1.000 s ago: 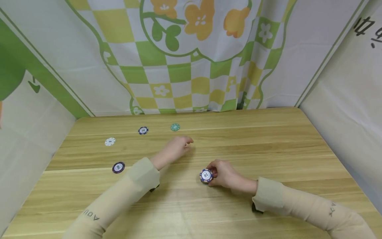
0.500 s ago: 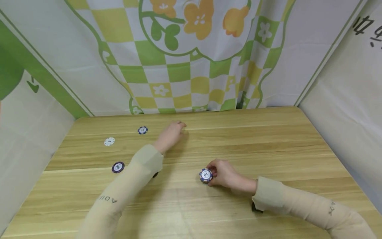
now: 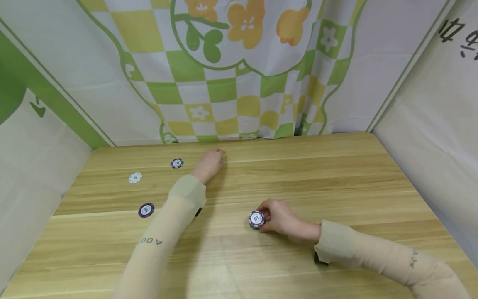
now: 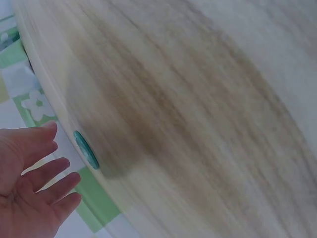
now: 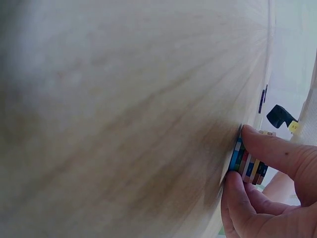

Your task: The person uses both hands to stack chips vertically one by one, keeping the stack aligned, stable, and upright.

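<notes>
— Wooden table (image 3: pixel 336 182), near edge: what's the right hand (image 3: pixel 281 216) doing?
— Its fingers grip a stack of chips (image 3: pixel 257 219).
— And farther back?
— Left hand (image 3: pixel 210 164), fingers relaxed, hovers by a green chip (image 4: pixel 85 149); three loose chips lie left.

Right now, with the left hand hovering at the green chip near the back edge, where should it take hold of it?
The green chip lies flat on the table, so probably only its thin rim offers a grip. The left hand is open with fingers spread just short of it. Come from above, thumb on one side of the rim and fingertips opposite, or drag it toward the near table edge first.
</notes>
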The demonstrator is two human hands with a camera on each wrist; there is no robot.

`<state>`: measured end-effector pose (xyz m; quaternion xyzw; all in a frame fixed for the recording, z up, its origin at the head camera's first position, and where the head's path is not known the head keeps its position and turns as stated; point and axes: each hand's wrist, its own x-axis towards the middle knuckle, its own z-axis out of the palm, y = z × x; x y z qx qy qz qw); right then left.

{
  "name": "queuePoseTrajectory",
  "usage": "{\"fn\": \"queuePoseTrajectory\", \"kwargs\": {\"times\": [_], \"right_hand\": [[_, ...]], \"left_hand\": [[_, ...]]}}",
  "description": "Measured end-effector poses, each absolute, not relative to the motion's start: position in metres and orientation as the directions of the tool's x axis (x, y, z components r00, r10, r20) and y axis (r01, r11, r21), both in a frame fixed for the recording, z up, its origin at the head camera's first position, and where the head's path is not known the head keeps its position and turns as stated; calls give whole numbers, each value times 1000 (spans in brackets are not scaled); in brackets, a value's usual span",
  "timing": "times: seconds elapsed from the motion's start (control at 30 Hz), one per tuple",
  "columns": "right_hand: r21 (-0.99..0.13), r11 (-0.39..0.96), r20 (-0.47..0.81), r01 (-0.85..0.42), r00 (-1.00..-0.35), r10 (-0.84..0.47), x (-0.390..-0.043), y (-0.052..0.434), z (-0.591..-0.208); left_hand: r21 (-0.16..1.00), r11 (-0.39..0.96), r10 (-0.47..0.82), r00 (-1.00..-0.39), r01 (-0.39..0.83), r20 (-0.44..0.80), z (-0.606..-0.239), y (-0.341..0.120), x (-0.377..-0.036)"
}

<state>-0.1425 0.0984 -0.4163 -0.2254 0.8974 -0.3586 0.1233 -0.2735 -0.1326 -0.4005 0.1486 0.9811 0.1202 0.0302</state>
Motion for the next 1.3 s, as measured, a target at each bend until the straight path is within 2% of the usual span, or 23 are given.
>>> {"fn": "queuePoseTrajectory", "kwargs": {"times": [0.23, 0.7, 1.07, 1.3], "right_hand": [[-699, 640, -58, -321, -866, -497, -142, 98, -416], [-706, 631, -54, -321, -864, -500, -141, 98, -416], [-709, 624, -44, -328, -863, -503, -141, 99, -416], [-698, 634, -42, -333, -865, -500, -142, 99, -417]], "left_hand": [[264, 939, 248, -966, 220, -79, -403, -135, -276], [192, 961, 224, -969, 201, -103, -406, -136, -275], [149, 964, 234, -970, 222, -72, -408, -136, -277], [199, 953, 243, -969, 228, -52, -406, -137, -278]]}}
